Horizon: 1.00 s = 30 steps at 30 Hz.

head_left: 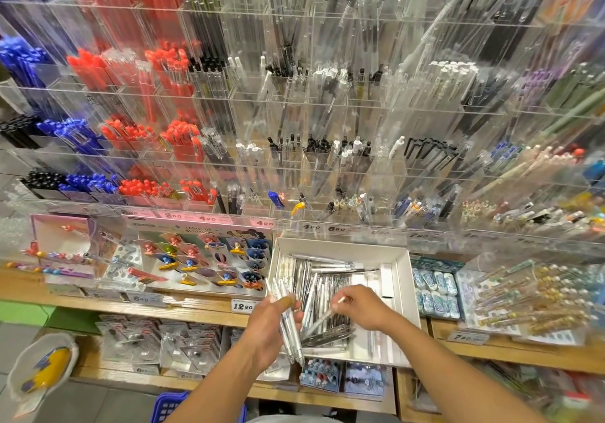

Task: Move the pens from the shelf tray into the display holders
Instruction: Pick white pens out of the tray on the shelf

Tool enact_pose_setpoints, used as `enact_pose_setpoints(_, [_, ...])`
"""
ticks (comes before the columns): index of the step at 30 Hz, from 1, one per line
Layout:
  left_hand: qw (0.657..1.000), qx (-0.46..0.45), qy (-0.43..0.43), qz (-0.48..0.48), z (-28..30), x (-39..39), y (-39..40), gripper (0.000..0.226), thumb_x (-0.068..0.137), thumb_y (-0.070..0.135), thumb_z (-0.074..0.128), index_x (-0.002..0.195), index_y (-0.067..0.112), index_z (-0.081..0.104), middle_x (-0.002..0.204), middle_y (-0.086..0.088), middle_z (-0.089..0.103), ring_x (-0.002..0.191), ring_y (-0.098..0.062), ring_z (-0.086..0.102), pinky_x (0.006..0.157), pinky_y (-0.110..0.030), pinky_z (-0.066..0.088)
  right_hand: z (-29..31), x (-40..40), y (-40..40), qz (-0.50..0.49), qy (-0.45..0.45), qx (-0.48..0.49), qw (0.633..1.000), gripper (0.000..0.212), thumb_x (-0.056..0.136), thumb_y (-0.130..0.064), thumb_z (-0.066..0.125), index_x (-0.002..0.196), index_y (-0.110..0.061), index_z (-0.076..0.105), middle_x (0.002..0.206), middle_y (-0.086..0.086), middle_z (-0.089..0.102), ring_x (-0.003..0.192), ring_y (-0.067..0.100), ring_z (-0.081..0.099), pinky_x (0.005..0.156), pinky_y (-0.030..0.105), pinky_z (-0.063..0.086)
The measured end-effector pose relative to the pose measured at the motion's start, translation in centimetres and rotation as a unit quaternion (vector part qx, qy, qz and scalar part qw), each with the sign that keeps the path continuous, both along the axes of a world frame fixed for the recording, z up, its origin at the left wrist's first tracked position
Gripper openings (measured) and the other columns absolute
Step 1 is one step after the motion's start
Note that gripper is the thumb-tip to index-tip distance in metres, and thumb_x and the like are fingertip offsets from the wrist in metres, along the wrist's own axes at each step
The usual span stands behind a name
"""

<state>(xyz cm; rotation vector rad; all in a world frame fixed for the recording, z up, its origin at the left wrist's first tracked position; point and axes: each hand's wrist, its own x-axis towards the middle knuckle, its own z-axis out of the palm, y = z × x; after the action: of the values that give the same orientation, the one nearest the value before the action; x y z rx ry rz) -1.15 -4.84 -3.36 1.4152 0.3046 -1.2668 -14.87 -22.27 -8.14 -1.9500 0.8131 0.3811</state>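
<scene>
looking down from the head camera, we see the left hand (271, 319) curled round a bundle of clear pens (285, 318), held slanting over the left edge of the white tray (404, 291), their lower tips hanging past its front rim. the right hand (360, 308) pinches a single pen (322, 319) between thumb and fingers above the tray's middle, white end up, its lower end pointing toward the bundle. more loose pens (327, 278) lie in a heap inside the tray, which sits on the wooden shelf (203, 311). behind it the clear holders (327, 160) rise in rows, filled with red, blue, black and white pens. a price tag (243, 305) is stuck to the shelf edge, just left of the left hand.
</scene>
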Motion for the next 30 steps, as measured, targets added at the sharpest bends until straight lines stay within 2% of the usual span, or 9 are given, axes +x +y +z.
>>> enact_pose_setpoints(2, [1.0,-0.001,-0.002,-0.01,0.1,0.1,0.0,0.022,0.094,0.01,0.062,0.114,0.003,0.059,0.111,-0.016,0.063,0.09,-0.026,0.059,0.075,-0.04,0.052,2.1,-0.1,-0.5,-0.088,-0.047,0.063,0.993,0.016,0.095,-0.031,0.061,0.1,-0.018,0.069,0.1,0.005,0.066,0.084,0.018,0.062,0.081,0.032,0.052])
enact_pose_setpoints(5, [1.0,-0.001,0.001,-0.018,0.2,0.2,0.1,0.029,0.09,0.011,0.068,0.112,-0.001,0.054,0.108,-0.015,0.06,0.079,-0.022,0.058,0.069,-0.037,0.051,5.3,0.3,-1.0,-0.156,-0.13,0.148,0.968,0.023,0.096,-0.026,0.06,0.101,-0.005,0.068,0.077,-0.002,0.058,0.06,0.003,0.051,0.06,0.017,0.044])
enact_pose_setpoints(12, [0.997,-0.031,-0.012,-0.069,0.7,0.2,0.0,0.046,0.083,0.021,0.075,0.121,0.002,0.058,0.081,-0.003,0.058,0.054,-0.01,0.044,0.049,-0.026,0.042,8.2,3.3,-0.2,-0.073,-0.133,0.214,0.965,0.025,0.095,-0.018,0.063,0.103,0.006,0.063,0.072,-0.003,0.055,0.062,0.009,0.05,0.062,0.022,0.045])
enact_pose_setpoints(15, [0.993,-0.047,-0.026,-0.11,1.0,0.1,0.0,0.065,0.073,0.03,0.081,0.125,-0.001,0.056,0.067,0.003,0.058,0.049,-0.009,0.037,0.049,-0.025,0.041,7.2,4.4,1.1,-0.092,-0.149,0.22,0.96,0.015,0.092,-0.014,0.066,0.103,-0.005,0.065,0.075,-0.004,0.063,0.061,0.008,0.057,0.062,0.023,0.048])
enact_pose_setpoints(18, [0.987,-0.028,-0.058,-0.145,0.9,0.1,0.0,0.076,0.071,0.032,0.086,0.127,-0.004,0.05,0.061,0.004,0.062,0.048,-0.009,0.035,0.07,-0.035,0.054,5.8,5.1,2.4,-0.125,-0.17,0.248,0.945,0.014,0.089,-0.012,0.069,0.102,-0.011,0.062,0.071,0.001,0.069,0.061,0.012,0.065,0.06,0.025,0.049])
enact_pose_setpoints(19, [0.987,-0.027,-0.058,-0.147,1.0,0.1,0.1,0.073,0.072,0.032,0.085,0.125,-0.004,0.051,0.061,0.003,0.062,0.047,-0.009,0.035,0.064,-0.032,0.053,5.4,5.2,2.5,-0.129,-0.173,0.253,0.943,0.016,0.089,-0.014,0.069,0.103,-0.013,0.061,0.071,0.002,0.071,0.061,0.014,0.067,0.059,0.024,0.049])
enact_pose_setpoints(22, [0.992,-0.019,-0.053,-0.115,1.3,0.2,0.3,0.046,0.075,0.027,0.081,0.106,0.005,0.057,0.068,-0.002,0.061,0.042,-0.006,0.042,0.042,-0.021,0.045,3.6,5.3,2.0,-0.18,-0.155,0.209,0.949,0.019,0.093,-0.024,0.066,0.109,-0.014,0.063,0.081,0.005,0.074,0.059,0.012,0.065,0.055,0.022,0.048])
enact_pose_setpoints(26, [0.995,-0.019,-0.035,-0.086,1.5,0.5,0.7,0.044,0.075,0.027,0.079,0.108,0.007,0.058,0.073,-0.005,0.061,0.061,-0.013,0.056,0.047,-0.024,0.051,-0.7,4.1,0.8,-0.192,-0.01,0.04,0.981,0.026,0.097,-0.021,0.058,0.123,-0.017,0.061,0.109,0.008,0.068,0.072,0.013,0.062,0.061,0.024,0.048])
enact_pose_setpoints(30, [0.995,-0.013,-0.011,-0.095,1.4,0.7,1.1,0.052,0.074,0.03,0.077,0.115,0.007,0.055,0.07,-0.002,0.062,0.066,-0.015,0.055,0.053,-0.027,0.051,-4.0,3.4,1.9,-0.143,0.061,0.002,0.988,0.046,0.098,-0.014,0.051,0.143,-0.022,0.045,0.132,0.012,0.057,0.068,0.014,0.06,0.057,0.023,0.048])
